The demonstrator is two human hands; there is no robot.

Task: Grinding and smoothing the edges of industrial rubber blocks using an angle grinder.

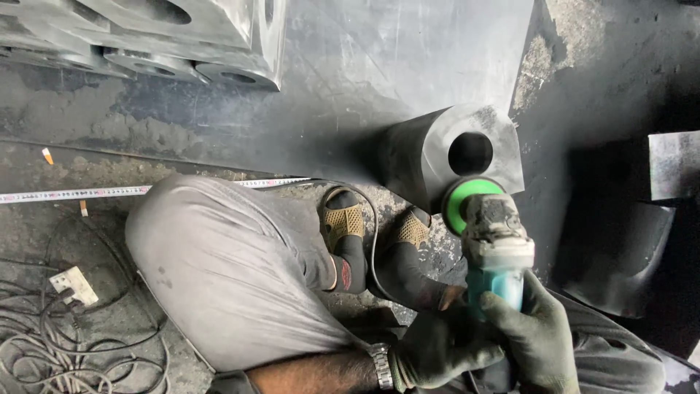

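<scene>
- At 8 o'clock in the view, a tangle of cables (51, 350) lies on the floor (109, 131) with a white plug block (74, 284) beside it.
- A measuring tape (80, 193) runs flat across the floor from 9 o'clock toward the middle, passing behind the person's bent knee (219, 270).
- At 11 o'clock, stacked grey metal blocks (182, 36) with round bores sit well apart from the work.
- The left hand (437, 346), in a dark glove with a wristwatch (380, 365) at the cuff, is curled around the rear of the angle grinder (496, 255); its fingers are wrapped tight.
- The right hand (536, 335), gloved in green-grey, is clenched on the grinder's teal body from the 3 o'clock side.
- The grinder's green disc (459, 201) appears to touch the lower edge of the metal block (452, 149) with a round hole, though actual contact is hard to judge.
- That block stands on the floor at 1 o'clock from the hands, just beyond the sandalled feet (343, 222).
</scene>
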